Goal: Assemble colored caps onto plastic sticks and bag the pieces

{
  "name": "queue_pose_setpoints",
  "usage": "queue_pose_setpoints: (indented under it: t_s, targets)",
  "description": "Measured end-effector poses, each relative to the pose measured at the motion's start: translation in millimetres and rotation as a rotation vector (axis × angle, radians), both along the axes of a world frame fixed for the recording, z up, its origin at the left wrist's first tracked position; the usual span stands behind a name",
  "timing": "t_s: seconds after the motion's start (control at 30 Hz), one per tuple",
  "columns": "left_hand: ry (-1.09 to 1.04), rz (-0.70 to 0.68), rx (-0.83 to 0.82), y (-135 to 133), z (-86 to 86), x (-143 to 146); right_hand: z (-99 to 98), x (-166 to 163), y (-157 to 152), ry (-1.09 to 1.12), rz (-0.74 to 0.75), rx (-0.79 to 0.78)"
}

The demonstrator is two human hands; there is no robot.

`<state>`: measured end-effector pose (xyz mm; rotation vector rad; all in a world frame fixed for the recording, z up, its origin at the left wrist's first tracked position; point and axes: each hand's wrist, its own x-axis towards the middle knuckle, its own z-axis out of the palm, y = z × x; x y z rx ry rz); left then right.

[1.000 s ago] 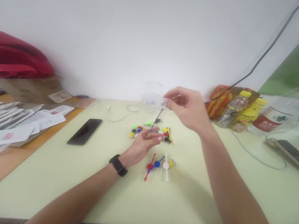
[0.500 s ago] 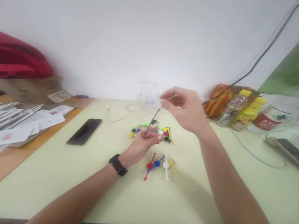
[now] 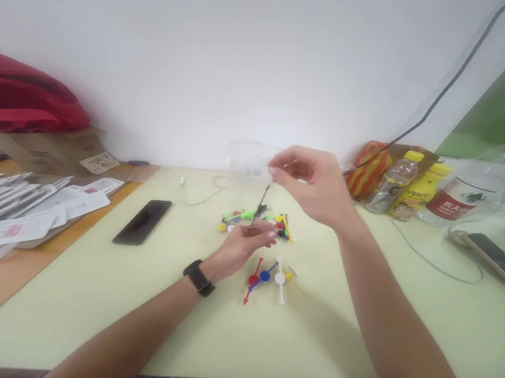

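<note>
My left hand (image 3: 240, 246), with a black watch (image 3: 199, 277) on the wrist, pinches the lower end of a thin black stick (image 3: 260, 203) that points up and right. Above it my right hand (image 3: 313, 181) is raised with thumb and forefinger pinched on a clear plastic bag (image 3: 247, 161), close to the stick's top. Under both hands lies a heap of small coloured plastic pieces (image 3: 271, 221). Nearer me lie a red arrow piece (image 3: 251, 282), a blue one (image 3: 264, 275) and a white one (image 3: 280, 280).
A black phone (image 3: 142, 222) lies to the left, with stacked white packets (image 3: 14, 215) beyond it. Bottles (image 3: 400, 182) and a snack bag (image 3: 373, 164) stand at the right back. Another phone (image 3: 498, 263) and a cable (image 3: 432, 260) lie on the pale green tabletop (image 3: 262, 337).
My right hand has drifted slightly left with the clear bag. The black stick in my left hand now stands a bit more upright.
</note>
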<state>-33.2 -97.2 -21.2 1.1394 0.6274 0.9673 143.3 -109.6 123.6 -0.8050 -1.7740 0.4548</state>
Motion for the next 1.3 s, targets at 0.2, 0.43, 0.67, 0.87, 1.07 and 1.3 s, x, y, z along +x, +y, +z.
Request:
queue_pose_setpoints:
  t_s: [0.2,0.43,0.67,0.87,1.07,1.3]
  targets:
    - [-0.014,0.005,0.018,0,-0.1,1,0.7,0,-1,-0.011,-0.023,-0.024]
    - [0.119,0.030,0.143,-1,2.5,0,2.6,1,-2,-0.038,-0.046,-0.012]
    - [0.157,0.081,0.181,2,-4.2,-1,8.1,5,-8,-0.069,-0.040,0.035]
    - [0.154,-0.080,0.152,6,2.9,-12,16.8,15,-16,-0.082,-0.060,0.019]
    - [-0.006,-0.260,0.164,11,14.2,-22,19.6,31,-16,-0.168,-0.014,-0.036]
    - [0.064,-0.228,0.184,5,15.5,-16,9.3,22,-8,-0.322,0.065,-0.090]
